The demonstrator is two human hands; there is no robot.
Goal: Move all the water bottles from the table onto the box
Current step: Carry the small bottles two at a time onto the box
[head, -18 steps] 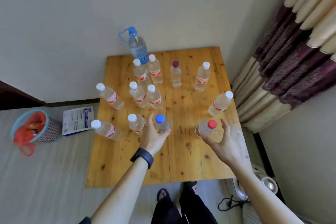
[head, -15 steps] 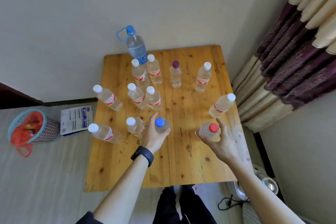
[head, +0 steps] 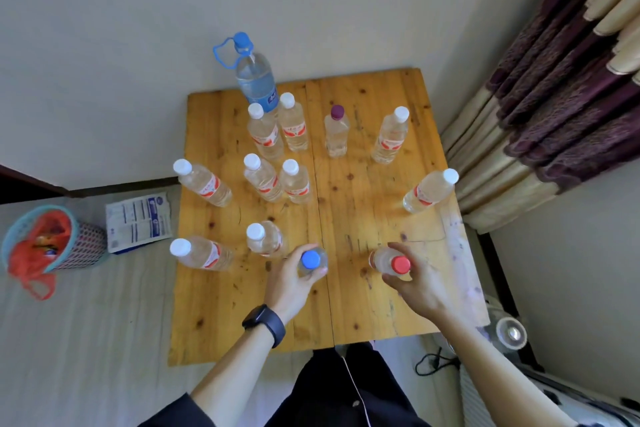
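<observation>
- The blue-capped bottle [head: 310,260] and the red-capped bottle [head: 388,261] stand at the near side of the spread on the desk [head: 363,204]. They are side by side with bare wood between them, and closer to the person than any other bottle.
- Both have their long axis roughly upright, caps pointing up toward the person, so each is taken from the side, round the upper body just under the cap.
- The left hand [head: 289,282] has fingers and thumb curled round the blue-capped bottle. The right hand [head: 420,286] is wrapped the same way round the red-capped bottle. Each hand has the bottle on its own side, and the arms are not crossed.
- I cannot tell from here whether either base is clear of the wood.
- The nearest white-capped bottle [head: 265,239] stands just beside the blue-capped one, on its left. It is close enough that I'd judge a straight lift safer than a sideways sweep.
- Farther back are the other white-capped ones, a purple-capped bottle [head: 336,132] and a big blue-handled bottle [head: 255,78] by the wall. All of them are well out of the hands' way.
- The box is nowhere in view, so I cannot say which way the two bottles must be carried.
- A basket [head: 86,243] and a printed packet [head: 138,222] lie on the floor to the left, and a curtain [head: 571,80] hangs to the right.
</observation>
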